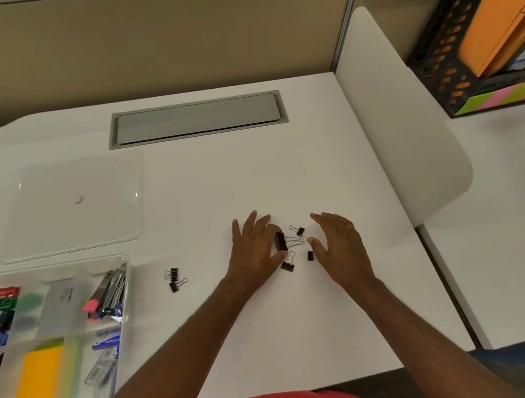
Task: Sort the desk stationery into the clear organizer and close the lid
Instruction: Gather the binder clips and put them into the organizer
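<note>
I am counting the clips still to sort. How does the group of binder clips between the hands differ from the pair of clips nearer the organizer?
The group between the hands holds about four clips, one larger; the pair holds two small ones. The left hand touches the group's large clip; nothing touches the pair. Both are black and lie on the desk.

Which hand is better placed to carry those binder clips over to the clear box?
Probably the left hand: it touches the largest binder clip, and the clear organizer lies on its side.
</note>
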{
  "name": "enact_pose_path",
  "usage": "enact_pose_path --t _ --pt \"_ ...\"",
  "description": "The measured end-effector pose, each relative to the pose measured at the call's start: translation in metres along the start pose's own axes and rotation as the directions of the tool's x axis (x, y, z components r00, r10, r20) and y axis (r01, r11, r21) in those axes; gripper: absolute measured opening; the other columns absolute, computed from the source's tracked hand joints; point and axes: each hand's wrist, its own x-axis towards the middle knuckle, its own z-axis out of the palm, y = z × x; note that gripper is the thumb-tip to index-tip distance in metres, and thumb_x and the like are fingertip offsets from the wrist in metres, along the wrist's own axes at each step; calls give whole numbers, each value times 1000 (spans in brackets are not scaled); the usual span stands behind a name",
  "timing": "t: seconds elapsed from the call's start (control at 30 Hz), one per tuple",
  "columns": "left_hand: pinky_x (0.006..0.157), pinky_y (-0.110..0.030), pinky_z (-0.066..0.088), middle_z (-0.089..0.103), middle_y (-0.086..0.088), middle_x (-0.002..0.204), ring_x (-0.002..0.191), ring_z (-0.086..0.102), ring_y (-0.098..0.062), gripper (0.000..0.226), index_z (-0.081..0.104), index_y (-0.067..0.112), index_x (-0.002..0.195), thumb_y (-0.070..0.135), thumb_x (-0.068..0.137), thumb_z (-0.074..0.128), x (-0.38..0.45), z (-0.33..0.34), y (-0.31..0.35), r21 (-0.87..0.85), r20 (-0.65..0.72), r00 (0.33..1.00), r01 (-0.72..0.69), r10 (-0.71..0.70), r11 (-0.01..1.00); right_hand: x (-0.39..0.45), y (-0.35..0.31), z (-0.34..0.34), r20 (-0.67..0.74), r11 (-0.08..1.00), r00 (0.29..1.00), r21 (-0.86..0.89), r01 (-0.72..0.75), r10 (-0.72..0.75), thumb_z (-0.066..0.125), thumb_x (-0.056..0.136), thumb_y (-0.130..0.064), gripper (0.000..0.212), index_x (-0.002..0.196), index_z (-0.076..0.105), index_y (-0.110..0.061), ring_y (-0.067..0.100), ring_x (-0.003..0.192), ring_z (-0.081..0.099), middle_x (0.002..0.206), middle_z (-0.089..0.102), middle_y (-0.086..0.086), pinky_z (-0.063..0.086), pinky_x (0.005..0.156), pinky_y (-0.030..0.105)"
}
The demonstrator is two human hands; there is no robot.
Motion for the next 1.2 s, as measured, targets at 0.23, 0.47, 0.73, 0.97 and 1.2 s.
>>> enact_pose_path --t 0.23,0.47,0.73,0.97,1.2 --pt "121 -50 15 55 4 141 145 34 -22 45 60 23 123 44 85 72 -30 -17 -11 -229 -221 966 84 -136 970 27 -5 14 19 994 995 -42 101 -101 64 92 -22 34 126 63 -20 26 112 53 117 64 1 44 96 35" --pt "100 -32 47 68 16 113 109 62 -6 34 60 34 106 55 82 68 -48 -41 -2 -769 -62 941 167 -333 617 36 -5 25 113 986 987 -113 124 -111 60 90 -16 26 114 68 -22 22 104 52 107 61 -1 47 85 36" --pt "83 -53 56 66 -24 113 79 67 -35 42 53 8 130 12 89 61 -42 -44 7 -919 310 920 225 -239 -324 25 3 11 231 506 905 767 -395 357 60 91 -11 20 92 79 -19 13 65 60 85 71 1 51 61 25" --pt "56 -35 53 50 -4 67 55 53 -21 20 61 16 83 34 89 57 -34 -46 20 -832 413 882 263 -228 -488 6 15 -10 472 -255 793 880 -400 385 47 93 -4 20 88 67 -3 22 67 60 72 61 9 55 72 35" --pt "52 -24 42 60 13 62 56 57 -11 25 60 23 73 42 82 73 -18 -36 29 -544 247 917 399 -313 738 1 19 -10 336 284 828 825 -489 449 63 91 -25 20 75 70 -15 13 47 44 59 51 1 37 44 24"
